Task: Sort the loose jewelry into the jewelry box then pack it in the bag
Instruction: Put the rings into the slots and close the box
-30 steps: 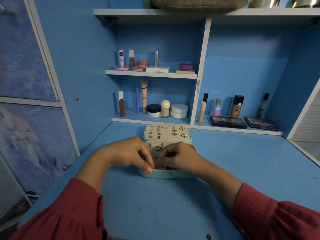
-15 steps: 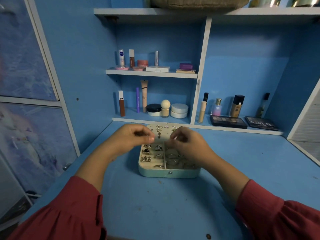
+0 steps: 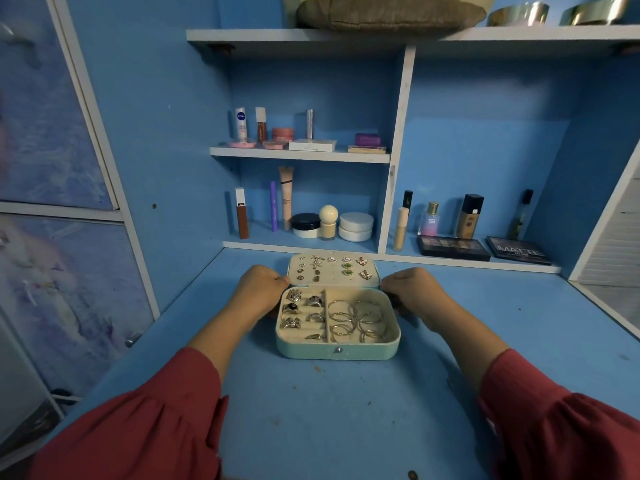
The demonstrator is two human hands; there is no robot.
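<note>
Head view, looking down on a blue painted desk [image 3: 329,410]. Pale mint rectangular jewelry box [image 3: 337,351] lay open at centre, with its cream-lined lid [image 3: 333,270] tilted back at 12 o'clock and its tray toward 6 o'clock. Small silver and green stud earrings [image 3: 347,268] sat pinned in rows across the lid lining. Silver rings [image 3: 294,308] sat in the padded slots on the 9 o'clock side of the tray; thin silver hoop bangles [image 3: 360,320] lay overlapping in the larger compartment on the 3 o'clock side, with a cream divider between the two. Left hand [image 3: 261,289], at 9 o'clock of the box, was curled with its fingertips at the lid's left edge beside the hinge line; right hand [image 3: 412,292], at 3 o'clock, was curled likewise at the lid's right edge. Fingertips mostly hidden behind the knuckles, so grip on the lid appeared as a pinch at each corner, depth not discernible. Dark red loose sleeves [image 3: 145,427] covered both forearms at 7 and 5 o'clock. Blue shelving with white edges [image 3: 299,154] stood at 12 o'clock, carrying assorted cosmetic bottles and tubes [image 3: 286,197], round white jars [image 3: 356,226] and two dark eyeshadow palettes [image 3: 453,248] toward 2 o'clock. Olive fabric bag [image 3: 388,12] rested on the top shelf.
</note>
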